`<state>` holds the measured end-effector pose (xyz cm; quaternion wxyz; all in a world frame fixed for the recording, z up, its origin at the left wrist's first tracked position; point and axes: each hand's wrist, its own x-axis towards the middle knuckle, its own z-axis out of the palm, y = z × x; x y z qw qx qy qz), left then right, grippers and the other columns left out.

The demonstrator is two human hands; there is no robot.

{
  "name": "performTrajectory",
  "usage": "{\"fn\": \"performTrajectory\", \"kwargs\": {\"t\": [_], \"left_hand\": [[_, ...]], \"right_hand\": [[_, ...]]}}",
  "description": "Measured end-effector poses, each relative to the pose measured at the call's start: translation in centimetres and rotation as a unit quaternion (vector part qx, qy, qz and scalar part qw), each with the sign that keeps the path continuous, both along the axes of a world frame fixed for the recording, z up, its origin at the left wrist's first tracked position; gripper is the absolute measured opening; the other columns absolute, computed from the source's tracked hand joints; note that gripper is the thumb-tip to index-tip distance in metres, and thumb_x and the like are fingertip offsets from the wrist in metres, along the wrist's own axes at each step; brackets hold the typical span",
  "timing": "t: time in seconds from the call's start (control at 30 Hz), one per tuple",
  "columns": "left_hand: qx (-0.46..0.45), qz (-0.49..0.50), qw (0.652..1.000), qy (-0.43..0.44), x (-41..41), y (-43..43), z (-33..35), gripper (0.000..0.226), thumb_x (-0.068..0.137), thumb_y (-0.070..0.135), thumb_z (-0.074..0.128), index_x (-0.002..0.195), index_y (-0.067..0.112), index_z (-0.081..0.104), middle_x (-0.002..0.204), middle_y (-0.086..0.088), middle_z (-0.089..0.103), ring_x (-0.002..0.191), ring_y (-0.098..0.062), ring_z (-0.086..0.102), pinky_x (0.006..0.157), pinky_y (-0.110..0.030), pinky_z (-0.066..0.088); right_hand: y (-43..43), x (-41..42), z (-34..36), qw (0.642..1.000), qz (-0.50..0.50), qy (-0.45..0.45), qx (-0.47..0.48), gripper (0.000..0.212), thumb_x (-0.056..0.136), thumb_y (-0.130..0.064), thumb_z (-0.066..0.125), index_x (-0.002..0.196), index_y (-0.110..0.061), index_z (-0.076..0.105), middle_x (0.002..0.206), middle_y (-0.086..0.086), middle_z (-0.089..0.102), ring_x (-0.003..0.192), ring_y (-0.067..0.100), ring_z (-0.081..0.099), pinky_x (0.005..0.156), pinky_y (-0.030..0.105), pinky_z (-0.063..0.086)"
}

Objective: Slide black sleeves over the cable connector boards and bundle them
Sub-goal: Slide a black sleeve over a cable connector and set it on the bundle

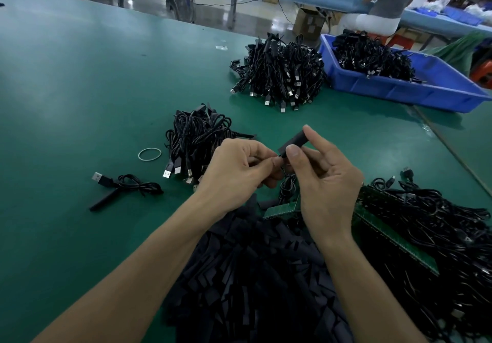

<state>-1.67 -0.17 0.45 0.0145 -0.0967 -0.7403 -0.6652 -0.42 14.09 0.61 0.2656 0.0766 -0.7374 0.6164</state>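
My right hand pinches a black sleeve between thumb and forefinger, its far end pointing up and away. My left hand pinches the cable at the sleeve's near end; the board inside cannot be seen. The cable hangs down in a coil between my hands. A heap of loose black sleeves lies under my forearms. Unsleeved cables with green connector boards are piled at the right. A bundle of cables lies beyond my left hand.
A rubber band lies left of the bundle. A single sleeved cable lies at the left. A bigger cable heap and a blue bin of cables stand at the back right. A person sits at another table beyond.
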Motion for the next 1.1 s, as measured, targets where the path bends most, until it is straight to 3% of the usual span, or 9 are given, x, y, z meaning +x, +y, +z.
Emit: {"fn": "performTrajectory", "kwargs": {"t": [0.3, 0.4, 0.53, 0.7, 0.8, 0.87, 0.97, 1.03, 1.1], "left_hand": [[0.019, 0.020, 0.999, 0.036, 0.0, 0.6, -0.2, 0.010, 0.094, 0.010, 0.070, 0.086, 0.011, 0.075, 0.072, 0.001, 0.076, 0.065, -0.012, 0.073, 0.062, -0.018, 0.054], [-0.044, 0.039, 0.995, 0.083, 0.1, 0.4, 0.2, 0.006, 0.091, 0.026, 0.074, 0.092, 0.019, 0.076, 0.075, 0.011, 0.075, 0.068, 0.000, 0.069, 0.064, -0.016, 0.052], [-0.253, -0.032, 0.965, 0.056, -0.3, -1.2, 0.4, 0.056, 0.076, 0.062, 0.072, 0.121, 0.030, 0.065, 0.108, 0.021, 0.068, 0.102, 0.004, 0.062, 0.090, -0.018, 0.051], [-0.289, -0.038, 0.955, 0.057, -0.5, -0.6, -0.6, 0.020, 0.098, 0.027, 0.066, 0.116, 0.020, 0.070, 0.100, 0.010, 0.070, 0.093, -0.006, 0.065, 0.091, -0.035, 0.056], [-0.248, 0.005, 0.965, 0.083, -0.7, -0.5, -0.5, 0.005, 0.099, 0.027, 0.063, 0.101, 0.026, 0.068, 0.088, 0.018, 0.066, 0.080, 0.006, 0.063, 0.071, -0.015, 0.052], [-0.223, 0.058, 0.969, 0.090, -1.2, -0.8, -0.2, 0.008, 0.099, 0.025, 0.063, 0.092, 0.030, 0.061, 0.083, 0.019, 0.063, 0.075, 0.015, 0.059, 0.062, -0.004, 0.045], [-0.218, 0.162, 0.958, 0.094, -2.5, -2.0, 0.5, 0.007, 0.098, 0.026, 0.064, 0.091, 0.026, 0.064, 0.081, 0.021, 0.061, 0.073, 0.021, 0.056, 0.064, 0.004, 0.038], [-0.234, 0.221, 0.942, 0.094, -3.3, -2.9, 1.0, 0.004, 0.096, 0.026, 0.066, 0.094, 0.023, 0.069, 0.076, 0.023, 0.059, 0.069, 0.018, 0.058, 0.063, 0.004, 0.038], [-0.249, 0.266, 0.928, 0.083, -3.9, -3.7, 0.9, 0.012, 0.095, 0.027, 0.067, 0.096, 0.016, 0.073, 0.074, 0.015, 0.064, 0.072, 0.003, 0.063, 0.071, -0.004, 0.046]], "right_hand": [[0.2, -0.7, 0.8, 0.999, 0.019, -0.018, 0.025, 0.038, 0.089, -0.017, 0.074, 0.111, -0.045, 0.063, 0.085, -0.009, 0.075, 0.082, 0.008, 0.072, 0.076, 0.026, 0.058], [0.4, -1.0, 1.6, 0.998, 0.044, -0.028, -0.026, 0.036, 0.089, -0.012, 0.073, 0.106, -0.041, 0.065, 0.084, -0.003, 0.075, 0.077, 0.013, 0.072, 0.072, 0.025, 0.057], [1.1, -1.5, 3.1, 0.986, 0.058, -0.046, -0.146, 0.027, 0.090, -0.004, 0.070, 0.107, -0.024, 0.061, 0.079, 0.003, 0.075, 0.071, 0.017, 0.071, 0.065, 0.024, 0.055], [2.2, -2.0, 4.5, 0.980, 0.073, -0.078, -0.166, 0.029, 0.093, -0.004, 0.066, 0.113, -0.022, 0.055, 0.078, 0.006, 0.075, 0.075, 0.020, 0.073, 0.072, 0.028, 0.058], [3.4, -1.9, 4.7, 0.991, 0.058, -0.101, -0.068, 0.045, 0.096, -0.017, 0.066, 0.134, -0.025, 0.045, 0.088, 0.005, 0.076, 0.082, 0.017, 0.074, 0.075, 0.025, 0.060], [4.4, -1.6, 4.4, 0.987, 0.069, -0.118, 0.089, 0.050, 0.091, -0.037, 0.069, 0.135, -0.029, 0.049, 0.095, -0.004, 0.075, 0.086, 0.007, 0.072, 0.077, 0.022, 0.058], [5.4, -1.1, 3.7, 0.878, 0.222, -0.193, 0.377, 0.054, 0.075, -0.055, 0.075, 0.124, -0.037, 0.060, 0.112, -0.021, 0.066, 0.102, -0.007, 0.061, 0.094, 0.019, 0.051], [5.3, -0.9, 2.5, 0.785, 0.279, -0.230, 0.503, 0.052, 0.077, -0.045, 0.081, 0.124, -0.036, 0.062, 0.122, -0.020, 0.060, 0.112, -0.005, 0.054, 0.102, 0.021, 0.043], [5.1, -1.0, 1.4, 0.742, 0.256, -0.200, 0.587, 0.043, 0.083, -0.038, 0.078, 0.123, -0.035, 0.064, 0.128, -0.014, 0.057, 0.120, 0.005, 0.049, 0.106, 0.030, 0.040]]}}
